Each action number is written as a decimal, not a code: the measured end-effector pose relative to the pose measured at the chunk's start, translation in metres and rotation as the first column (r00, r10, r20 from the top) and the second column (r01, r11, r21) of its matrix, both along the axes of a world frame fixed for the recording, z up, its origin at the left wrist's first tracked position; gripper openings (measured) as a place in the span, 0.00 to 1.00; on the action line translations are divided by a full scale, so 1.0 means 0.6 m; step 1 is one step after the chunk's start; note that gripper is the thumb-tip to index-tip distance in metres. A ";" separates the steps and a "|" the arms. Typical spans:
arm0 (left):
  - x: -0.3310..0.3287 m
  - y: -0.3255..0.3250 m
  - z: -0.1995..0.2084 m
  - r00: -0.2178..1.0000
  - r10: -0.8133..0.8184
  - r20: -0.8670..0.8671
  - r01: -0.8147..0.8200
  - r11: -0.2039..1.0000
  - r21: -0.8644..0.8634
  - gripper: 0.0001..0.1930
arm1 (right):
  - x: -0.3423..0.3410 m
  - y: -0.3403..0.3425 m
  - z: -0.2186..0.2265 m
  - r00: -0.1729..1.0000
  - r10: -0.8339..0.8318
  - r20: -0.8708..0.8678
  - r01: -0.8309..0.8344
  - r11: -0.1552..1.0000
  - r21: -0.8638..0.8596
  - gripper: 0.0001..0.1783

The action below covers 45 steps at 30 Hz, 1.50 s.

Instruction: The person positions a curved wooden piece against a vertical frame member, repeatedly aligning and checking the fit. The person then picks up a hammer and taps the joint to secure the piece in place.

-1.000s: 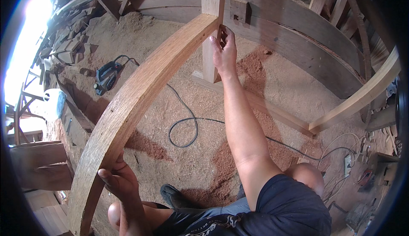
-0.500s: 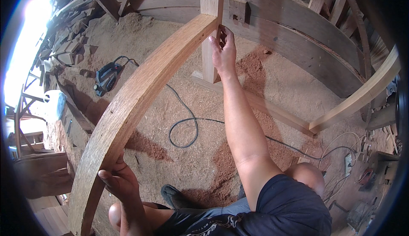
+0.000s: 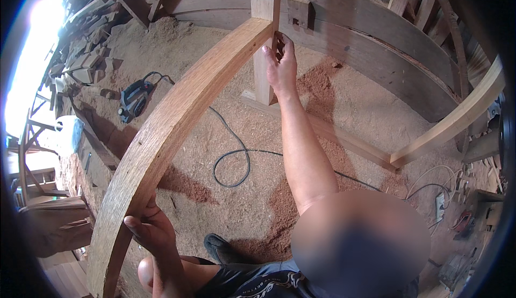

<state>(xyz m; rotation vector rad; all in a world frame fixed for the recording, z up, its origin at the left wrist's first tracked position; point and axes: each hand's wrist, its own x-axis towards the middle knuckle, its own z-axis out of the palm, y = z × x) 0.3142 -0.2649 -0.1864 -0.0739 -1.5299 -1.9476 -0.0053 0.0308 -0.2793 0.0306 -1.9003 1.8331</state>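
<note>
A long curved wooden beam (image 3: 161, 136) arcs from the lower left up to an upright wooden post (image 3: 265, 40) at the top centre. My left hand (image 3: 150, 231) grips the beam's lower end from the right side. My right hand (image 3: 280, 64) reaches far forward to where the beam's upper end meets the post, fingers pinched on a small dark piece at the joint. What that piece is cannot be made out.
Sawdust covers the floor. A dark power tool (image 3: 133, 99) lies at left, its cable (image 3: 231, 158) looping across the middle. Curved wooden planks (image 3: 376, 45) wall the back; another curved beam (image 3: 457, 120) rises at right. Wood offcuts (image 3: 75, 66) pile up at far left.
</note>
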 end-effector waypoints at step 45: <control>-0.005 0.012 0.008 1.000 0.019 -0.010 -0.019 1.000 0.014 0.35 | -0.002 -0.001 -0.002 1.000 0.008 -0.009 -0.008 1.000 -0.016 0.31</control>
